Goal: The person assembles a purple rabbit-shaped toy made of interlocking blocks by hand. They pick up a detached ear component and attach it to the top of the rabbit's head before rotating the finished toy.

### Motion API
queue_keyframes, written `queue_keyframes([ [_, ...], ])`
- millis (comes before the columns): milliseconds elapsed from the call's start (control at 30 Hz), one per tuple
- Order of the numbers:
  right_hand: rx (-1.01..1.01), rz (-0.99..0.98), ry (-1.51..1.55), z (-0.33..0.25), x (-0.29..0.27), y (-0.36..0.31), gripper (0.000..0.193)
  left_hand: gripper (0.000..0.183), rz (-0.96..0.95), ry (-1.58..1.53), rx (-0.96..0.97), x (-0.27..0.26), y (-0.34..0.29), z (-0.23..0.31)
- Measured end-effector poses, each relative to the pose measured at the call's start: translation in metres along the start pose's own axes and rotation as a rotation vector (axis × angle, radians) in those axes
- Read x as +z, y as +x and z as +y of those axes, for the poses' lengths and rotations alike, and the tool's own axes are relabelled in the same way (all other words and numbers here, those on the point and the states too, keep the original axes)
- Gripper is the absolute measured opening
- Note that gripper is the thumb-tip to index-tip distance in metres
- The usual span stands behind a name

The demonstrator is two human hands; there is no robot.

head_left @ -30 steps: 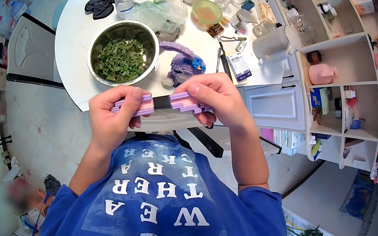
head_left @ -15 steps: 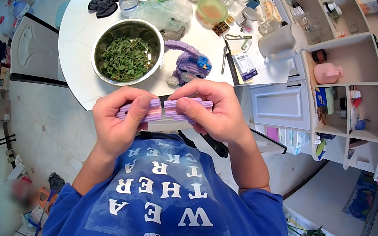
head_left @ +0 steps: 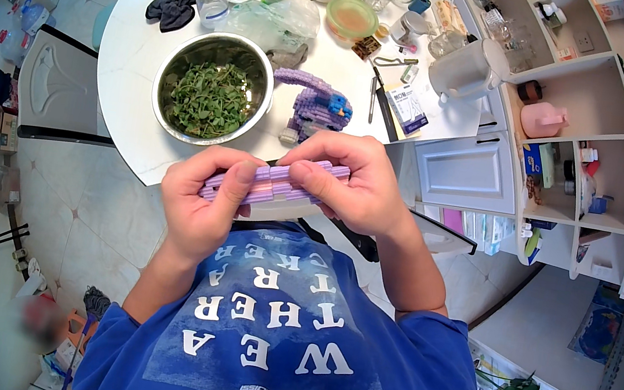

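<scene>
My left hand (head_left: 205,188) pinches one end of a purple ridged block piece (head_left: 260,187) with a pinkish strip along its middle. Thumb and fingers of my right hand (head_left: 354,185) grip the other half of it. The two halves meet between my hands, with hardly any gap showing. Just beyond, on the table's near edge, stands a purple block-built animal figure (head_left: 318,114) with a blue patch and a long curved part reaching left. Neither hand touches the figure. My fingers hide the outer ends of the piece.
A steel bowl of green leaves (head_left: 209,97) stands left of the figure on the white table (head_left: 134,20). Behind are plastic bags (head_left: 274,22), a spray bottle (head_left: 212,0) and a green-rimmed bowl (head_left: 351,18). A clear pitcher (head_left: 463,68), a pen (head_left: 372,98) and papers lie right. Shelves line the right.
The gap between the two purple halves has closed. My left hand has moved slightly right toward my right hand, which has barely moved.
</scene>
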State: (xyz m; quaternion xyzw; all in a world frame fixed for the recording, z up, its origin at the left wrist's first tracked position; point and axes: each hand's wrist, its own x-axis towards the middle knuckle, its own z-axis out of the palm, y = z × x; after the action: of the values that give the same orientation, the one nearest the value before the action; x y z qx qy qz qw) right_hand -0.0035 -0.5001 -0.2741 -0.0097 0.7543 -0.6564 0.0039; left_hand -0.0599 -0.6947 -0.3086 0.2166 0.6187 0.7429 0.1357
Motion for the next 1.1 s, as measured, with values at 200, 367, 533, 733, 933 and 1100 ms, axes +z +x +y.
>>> queue_keyframes([
  [200,0.020,-0.003,-0.020,-0.001,-0.001,0.004,0.012,0.024,-0.004,0.027,0.010,0.000,0.002,-0.007],
  [367,0.017,0.029,-0.025,0.003,-0.002,0.006,0.012,0.020,0.000,-0.010,-0.005,0.001,0.005,-0.010],
  [533,-0.004,0.037,-0.018,0.004,-0.002,0.009,0.011,0.025,-0.021,0.019,-0.007,0.001,0.010,-0.012],
  [733,-0.097,0.040,-0.081,0.003,-0.004,0.011,0.013,0.030,-0.029,-0.037,-0.109,-0.001,0.014,-0.010],
  [933,-0.337,0.021,-0.239,0.014,-0.009,0.012,0.027,0.032,-0.023,-0.111,-0.139,-0.005,0.016,-0.011],
  [1100,-0.199,0.015,-0.060,0.012,-0.003,0.005,0.033,0.033,-0.022,-0.116,-0.152,-0.006,0.016,-0.007],
])
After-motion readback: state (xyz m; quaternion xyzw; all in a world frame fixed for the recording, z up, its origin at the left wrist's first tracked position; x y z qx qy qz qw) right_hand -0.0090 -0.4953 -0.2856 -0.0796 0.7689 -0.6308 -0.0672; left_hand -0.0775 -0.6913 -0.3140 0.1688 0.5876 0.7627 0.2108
